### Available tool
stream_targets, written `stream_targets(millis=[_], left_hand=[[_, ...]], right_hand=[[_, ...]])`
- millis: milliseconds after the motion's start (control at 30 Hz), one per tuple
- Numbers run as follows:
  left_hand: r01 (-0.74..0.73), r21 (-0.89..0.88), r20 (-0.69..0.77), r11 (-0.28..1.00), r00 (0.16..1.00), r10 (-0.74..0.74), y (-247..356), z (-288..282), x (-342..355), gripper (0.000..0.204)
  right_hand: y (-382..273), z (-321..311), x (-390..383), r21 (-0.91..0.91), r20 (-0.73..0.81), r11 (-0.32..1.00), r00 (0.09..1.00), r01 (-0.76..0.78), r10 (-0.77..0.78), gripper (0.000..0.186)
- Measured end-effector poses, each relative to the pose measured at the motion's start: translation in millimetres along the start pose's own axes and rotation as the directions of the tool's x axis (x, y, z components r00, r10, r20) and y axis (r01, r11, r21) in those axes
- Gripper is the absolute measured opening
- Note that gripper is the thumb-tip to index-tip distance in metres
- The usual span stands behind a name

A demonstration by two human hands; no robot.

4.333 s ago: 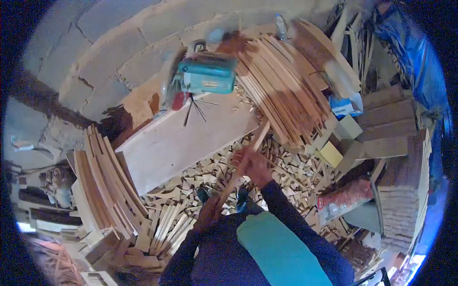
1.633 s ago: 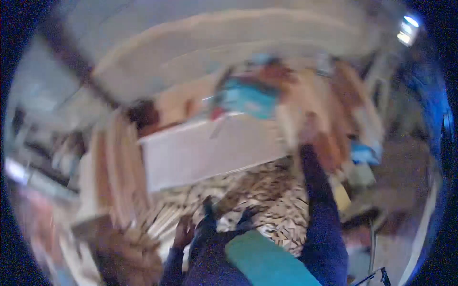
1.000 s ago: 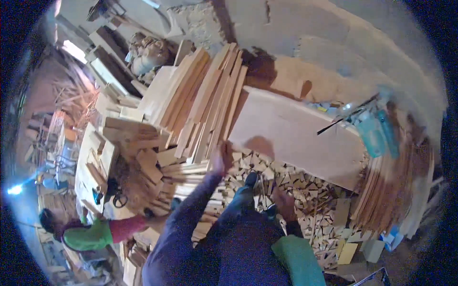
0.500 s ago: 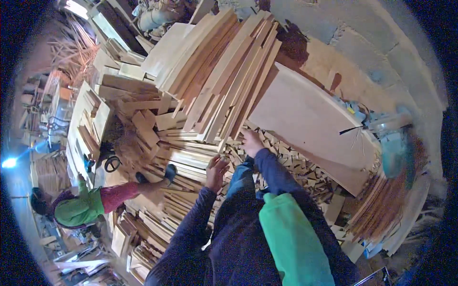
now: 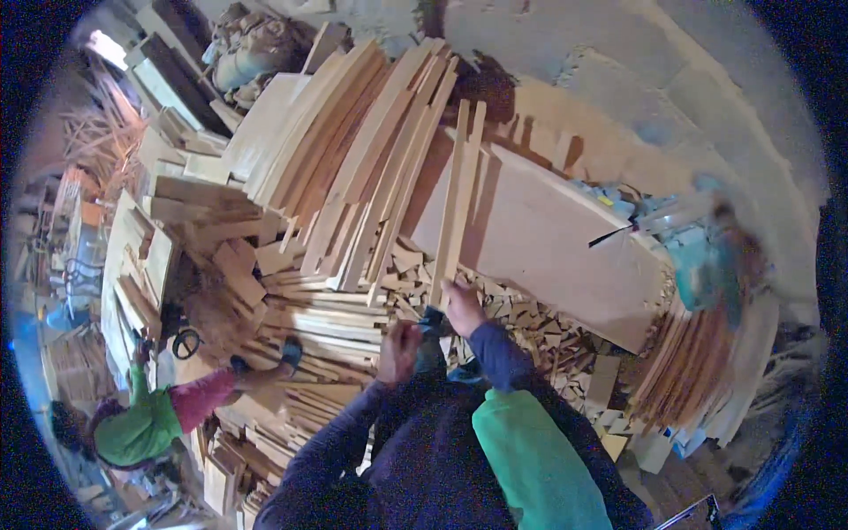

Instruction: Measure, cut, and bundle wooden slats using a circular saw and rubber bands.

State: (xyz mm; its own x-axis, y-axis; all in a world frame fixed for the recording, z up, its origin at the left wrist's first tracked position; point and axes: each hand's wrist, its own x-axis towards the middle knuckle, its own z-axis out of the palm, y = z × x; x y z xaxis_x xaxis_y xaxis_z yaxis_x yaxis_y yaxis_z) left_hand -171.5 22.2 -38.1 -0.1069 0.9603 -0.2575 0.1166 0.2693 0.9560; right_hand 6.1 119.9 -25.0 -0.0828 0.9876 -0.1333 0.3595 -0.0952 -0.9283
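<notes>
Well, two slim wooden strips (image 5: 451, 212) angled up from the right hand (image 5: 465, 309), its fingers wrapped around their near ends, the far ends reaching past those fingers over the pale board (image 5: 548, 252)! Left of that grip was the left hand (image 5: 399, 351), open or closed I couldn't tell, with stacked planks (image 5: 378, 163) beyond its fingers and loose offcuts (image 5: 534, 309) just right of the gripping ones.

Rough grey wall (image 5: 618, 49), twelve to two o'clock. Bright white patch (image 5: 108, 49) at ten; bluish light (image 5: 22, 318) toward nine.
</notes>
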Motion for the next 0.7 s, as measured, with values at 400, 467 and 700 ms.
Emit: stream_targets(millis=[400, 467, 700], left_hand=[[0.09, -0.117, 0.401, 0.989, 0.915, -0.036, 82.0, 123.1, 90.1, 0.031], [0.146, -0.208, 0.481, 0.967, 0.876, -0.029, 92.5, 156.8, 87.4, 0.031], [0.283, -0.355, 0.37, 0.891, 0.918, -0.144, 47.2, 99.8, 99.3, 0.028]], right_hand=[[232.2, 56.1, -121.8, 0.983, 0.085, 0.176, 0.976, -0.049, -0.201, 0.026], [271.5, 30.0, -119.9, 0.984, -0.079, 0.109, 0.9, 0.138, -0.428, 0.026], [108.7, 14.1, -144.1, 0.875, -0.228, 0.477, 0.938, 0.08, 0.26, 0.036]])
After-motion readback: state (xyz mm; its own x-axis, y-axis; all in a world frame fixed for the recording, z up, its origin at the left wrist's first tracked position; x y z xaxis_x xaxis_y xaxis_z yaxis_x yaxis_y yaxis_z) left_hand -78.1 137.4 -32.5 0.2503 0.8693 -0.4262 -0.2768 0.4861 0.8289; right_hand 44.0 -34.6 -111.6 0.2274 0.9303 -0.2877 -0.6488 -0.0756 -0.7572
